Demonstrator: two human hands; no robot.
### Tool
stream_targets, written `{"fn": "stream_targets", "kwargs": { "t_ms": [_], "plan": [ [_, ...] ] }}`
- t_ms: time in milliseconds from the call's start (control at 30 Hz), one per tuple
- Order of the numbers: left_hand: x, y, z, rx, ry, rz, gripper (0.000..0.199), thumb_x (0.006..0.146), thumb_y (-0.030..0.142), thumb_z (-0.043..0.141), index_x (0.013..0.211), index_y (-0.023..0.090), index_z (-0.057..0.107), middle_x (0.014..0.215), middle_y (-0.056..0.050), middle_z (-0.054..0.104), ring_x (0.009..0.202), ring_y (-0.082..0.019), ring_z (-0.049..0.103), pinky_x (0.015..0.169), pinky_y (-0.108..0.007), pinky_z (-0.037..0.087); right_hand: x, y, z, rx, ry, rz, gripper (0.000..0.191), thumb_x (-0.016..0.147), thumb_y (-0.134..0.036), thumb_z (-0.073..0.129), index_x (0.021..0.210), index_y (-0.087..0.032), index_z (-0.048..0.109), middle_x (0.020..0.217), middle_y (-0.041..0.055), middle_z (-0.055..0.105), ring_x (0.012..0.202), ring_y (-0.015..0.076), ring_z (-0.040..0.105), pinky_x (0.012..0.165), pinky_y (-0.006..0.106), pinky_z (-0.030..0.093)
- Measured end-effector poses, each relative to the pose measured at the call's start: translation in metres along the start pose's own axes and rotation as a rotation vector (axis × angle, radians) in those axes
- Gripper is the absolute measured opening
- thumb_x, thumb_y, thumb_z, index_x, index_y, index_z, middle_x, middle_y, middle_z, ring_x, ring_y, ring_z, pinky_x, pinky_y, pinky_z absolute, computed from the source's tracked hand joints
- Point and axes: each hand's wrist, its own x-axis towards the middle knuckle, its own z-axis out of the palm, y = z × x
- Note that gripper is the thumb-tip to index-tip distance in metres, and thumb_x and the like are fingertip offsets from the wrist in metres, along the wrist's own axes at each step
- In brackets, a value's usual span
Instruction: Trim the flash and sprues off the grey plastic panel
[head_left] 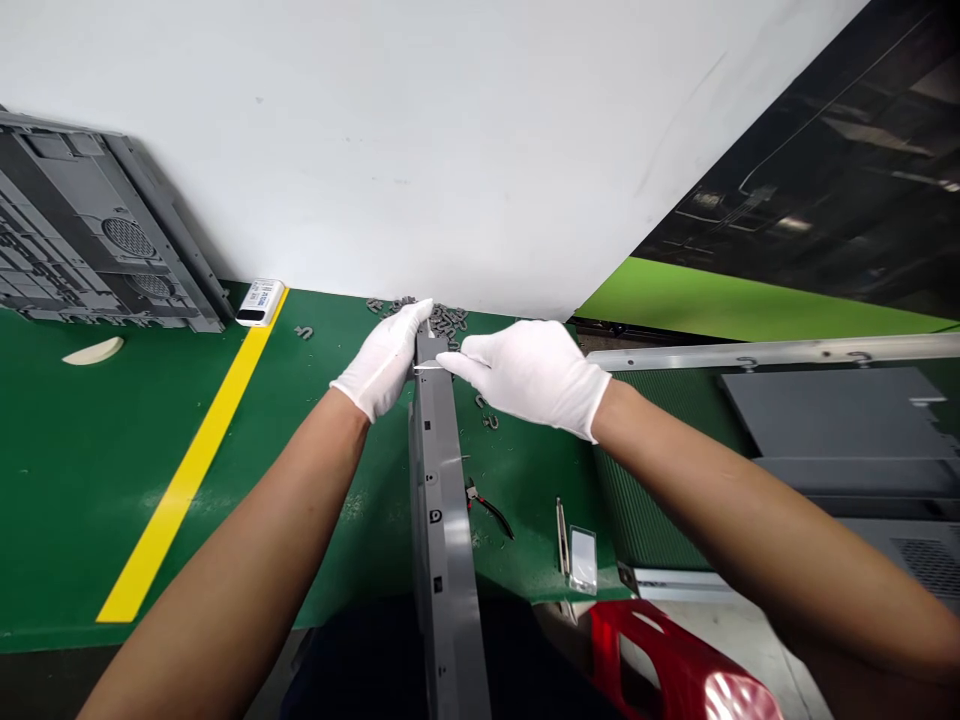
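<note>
Grey plastic bar (442,520) runs lengthwise away from the wearer, its far end right under the fingers and its near end passing out of the head view at the bottom edge. Both hands wear white gloves. The left hand (382,360) is closed around the bar's far end, its fingers wrapped over the top. The right hand (529,378) comes in from the right, its fingers pinching a thin silver sliver (429,367) against the bar, though the glove hides how firmly. The left hand sits slightly further along the bar, while the right's fingertips lie just nearer the wearer.

Beyond the fingers, a heap of small grey plastic clips (442,320) lies on the green bench (60,480), close against a white panel (375,130) that closes off the far side. Left of the fingers there is open green surface up to a yellow line (187,480). To the right and nearer the wearer, red-handled snips (487,510) lie just beside the bar, with tweezers (561,535) and a small clear bag (583,560) further right.
</note>
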Motion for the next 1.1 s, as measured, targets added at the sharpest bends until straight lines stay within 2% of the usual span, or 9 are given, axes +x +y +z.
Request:
{"fn": "stream_targets", "kwargs": {
  "t_ms": [100, 200, 300, 400, 500, 633, 733, 867, 1100],
  "plan": [
    [0.000, -0.001, -0.004, -0.042, -0.032, -0.017, 0.037, 0.090, 0.053, 0.062, 0.073, 0.021, 0.054, 0.073, 0.001, 0.055, 0.066, -0.015, 0.049, 0.065, -0.029, 0.042, -0.010, 0.005, 0.006, 0.387, 0.059, 0.043, 0.058, 0.104, -0.063, 0.042, 0.069, -0.021, 0.061, 0.063, -0.0021, 0.058, 0.064, 0.0150, 0.055, 0.063, 0.027, 0.034],
    [-0.004, -0.003, -0.008, -0.071, -0.046, -0.022, 0.043, 0.090, 0.060, 0.063, 0.074, 0.021, 0.053, 0.074, 0.001, 0.054, 0.065, -0.014, 0.048, 0.065, -0.029, 0.042, -0.037, 0.004, 0.010, 0.852, 0.076, 0.096, 0.057, 0.106, -0.061, 0.037, 0.073, -0.021, 0.060, 0.059, -0.0062, 0.046, 0.059, 0.0122, 0.046, 0.063, 0.026, 0.036],
    [-0.013, -0.004, -0.010, -0.083, -0.140, -0.019, 0.038, 0.088, 0.060, 0.066, 0.090, 0.022, 0.061, 0.088, -0.001, 0.060, 0.074, -0.015, 0.055, 0.070, -0.029, 0.045, -0.075, -0.004, 0.017, 1.021, 0.108, 0.275, 0.052, 0.106, -0.062, 0.039, 0.079, -0.022, 0.060, 0.059, -0.0076, 0.040, 0.057, 0.0121, 0.040, 0.060, 0.026, 0.035],
    [-0.022, -0.003, -0.010, -0.111, -0.216, 0.014, 0.052, 0.078, 0.043, 0.081, 0.122, 0.026, 0.059, 0.126, -0.007, 0.060, 0.094, -0.017, 0.062, 0.078, -0.029, 0.050, -0.114, -0.020, 0.026, 0.947, 0.054, 0.372, 0.052, 0.104, -0.063, 0.042, 0.074, -0.023, 0.053, 0.064, -0.0066, 0.043, 0.061, 0.0121, 0.040, 0.058, 0.025, 0.033],
    [-0.027, 0.002, -0.008, -0.122, -0.203, 0.039, 0.062, 0.069, 0.030, 0.084, 0.125, 0.024, 0.057, 0.141, -0.008, 0.053, 0.102, -0.018, 0.062, 0.080, -0.028, 0.050, -0.148, -0.041, 0.030, 0.739, -0.040, 0.253, 0.054, 0.107, -0.057, 0.040, 0.067, -0.022, 0.048, 0.063, -0.0051, 0.049, 0.059, 0.0122, 0.044, 0.057, 0.026, 0.032],
    [-0.028, 0.012, -0.002, -0.091, -0.151, -0.039, 0.050, 0.070, 0.030, 0.085, 0.110, 0.022, 0.057, 0.117, -0.004, 0.059, 0.091, -0.015, 0.060, 0.071, -0.026, 0.046, -0.179, -0.062, 0.029, 0.336, 0.010, 0.111, 0.048, 0.108, -0.043, 0.043, 0.065, -0.023, 0.051, 0.056, -0.0044, 0.055, 0.048, 0.0127, 0.046, 0.052, 0.031, 0.027],
    [-0.029, 0.016, 0.000, -0.116, -0.167, -0.125, 0.050, 0.073, 0.040, 0.087, 0.105, 0.023, 0.052, 0.097, -0.003, 0.059, 0.081, -0.015, 0.059, 0.066, -0.028, 0.044, -0.192, -0.072, 0.027, 0.170, 0.025, 0.028, 0.046, 0.106, -0.042, 0.046, 0.065, -0.025, 0.053, 0.055, -0.0036, 0.058, 0.045, 0.0148, 0.053, 0.049, 0.035, 0.024],
    [-0.028, 0.013, -0.002, -0.122, -0.191, -0.138, 0.052, 0.071, 0.036, 0.089, 0.102, 0.024, 0.048, 0.088, 0.000, 0.057, 0.070, -0.014, 0.055, 0.063, -0.029, 0.043, -0.201, -0.079, 0.029, 0.057, -0.022, 0.001, 0.044, 0.103, -0.043, 0.051, 0.063, -0.026, 0.054, 0.052, -0.0026, 0.058, 0.042, 0.0175, 0.057, 0.045, 0.037, 0.022],
    [-0.027, 0.010, -0.001, -0.130, -0.213, -0.098, 0.051, 0.070, 0.033, 0.087, 0.102, 0.023, 0.048, 0.085, -0.002, 0.057, 0.073, -0.016, 0.058, 0.066, -0.031, 0.047, -0.212, -0.079, 0.046, -0.018, -0.086, -0.096, 0.039, 0.103, -0.039, 0.048, 0.067, -0.028, 0.059, 0.049, 0.0006, 0.059, 0.036, 0.0220, 0.056, 0.043, 0.040, 0.007]
  ]
}}
